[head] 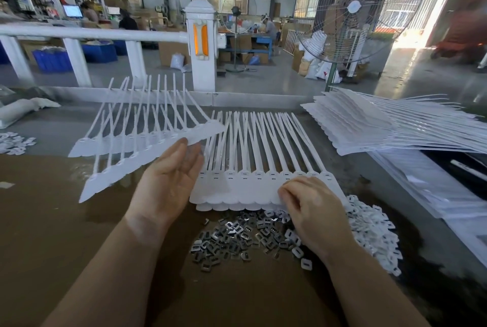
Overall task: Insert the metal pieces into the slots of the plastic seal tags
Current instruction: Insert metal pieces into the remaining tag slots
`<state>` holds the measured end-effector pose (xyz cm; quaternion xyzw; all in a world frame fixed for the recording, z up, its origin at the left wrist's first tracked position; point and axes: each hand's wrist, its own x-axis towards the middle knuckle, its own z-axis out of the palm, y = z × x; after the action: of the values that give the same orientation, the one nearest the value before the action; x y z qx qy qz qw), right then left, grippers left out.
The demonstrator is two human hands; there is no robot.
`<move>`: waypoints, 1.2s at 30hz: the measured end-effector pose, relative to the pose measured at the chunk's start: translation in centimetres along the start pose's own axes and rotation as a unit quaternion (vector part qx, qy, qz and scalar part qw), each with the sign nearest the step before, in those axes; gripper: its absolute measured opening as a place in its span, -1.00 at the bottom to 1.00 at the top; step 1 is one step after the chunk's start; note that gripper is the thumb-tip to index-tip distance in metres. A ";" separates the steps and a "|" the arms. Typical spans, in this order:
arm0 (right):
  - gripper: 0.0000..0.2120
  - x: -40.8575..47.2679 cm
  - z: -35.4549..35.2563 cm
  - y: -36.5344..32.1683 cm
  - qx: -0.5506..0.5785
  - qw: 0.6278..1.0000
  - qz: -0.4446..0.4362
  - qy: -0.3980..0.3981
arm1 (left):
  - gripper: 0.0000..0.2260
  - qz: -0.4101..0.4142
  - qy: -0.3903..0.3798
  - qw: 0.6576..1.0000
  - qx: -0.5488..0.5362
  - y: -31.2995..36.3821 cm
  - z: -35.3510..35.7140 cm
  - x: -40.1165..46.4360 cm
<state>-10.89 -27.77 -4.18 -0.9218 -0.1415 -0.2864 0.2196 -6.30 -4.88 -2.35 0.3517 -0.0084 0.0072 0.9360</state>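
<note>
A strip of joined white plastic seal tags lies flat on the brown table, slots facing up, tails pointing away. My right hand rests on its right front edge with fingers curled down, pinching the strip's edge. My left hand is palm up with straight fingers, touching the lower edge of two more white tag strips that tilt up to the left. A pile of small metal pieces lies just in front of the flat strip, below my right hand.
A heap of small white plastic caps lies right of the metal pieces. A thick stack of tag strips sits at back right. More white caps lie at the left edge. A white railing and a standing fan are beyond the table.
</note>
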 end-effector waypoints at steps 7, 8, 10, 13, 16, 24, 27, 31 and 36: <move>-0.92 -0.1 0.1 0.0 0.012 0.999 0.006 0.050 | -0.34 -0.082 -0.140 0.984 0.067 -0.7 1.7 -1.6; -0.86 -0.1 0.1 -0.1 0.021 0.998 0.010 0.055 | -0.24 -0.095 -0.156 0.980 0.074 -0.8 1.8 -1.8; -0.72 -0.1 0.0 -0.3 0.048 0.997 0.023 0.051 | -0.19 -0.112 -0.187 0.972 0.087 -1.0 2.0 -2.2; -0.62 -0.2 -0.1 -0.7 0.091 0.994 0.038 0.043 | -0.33 -0.125 -0.241 0.954 0.125 -1.4 2.4 -2.6; -0.59 -0.3 -0.2 -0.8 0.143 0.987 0.059 0.042 | -0.44 -0.149 -0.297 0.932 0.144 -1.7 2.6 -2.9; -0.61 0.0 -0.9 -0.7 0.288 0.928 0.179 0.152 | -0.51 -0.167 -0.325 0.904 0.224 -2.6 2.2 -3.0; -0.69 0.2 -0.9 -0.7 0.270 0.930 0.197 0.155 | -0.54 -0.165 -0.336 0.886 0.272 -3.1 2.1 -2.9; -0.82 0.5 -1.0 -0.4 0.275 0.921 0.227 0.156 | -0.49 -0.180 -0.369 0.866 0.285 -3.1 2.2 -2.9; -0.83 0.7 -0.8 0.2 0.307 0.895 0.267 0.184 | -0.44 -0.205 -0.404 0.862 0.226 -2.6 2.1 -3.0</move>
<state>-10.68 -28.23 -3.21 -0.7424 0.0726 -0.3241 0.5819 -9.25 -8.26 -2.53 0.5198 -0.3116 -0.3260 0.7255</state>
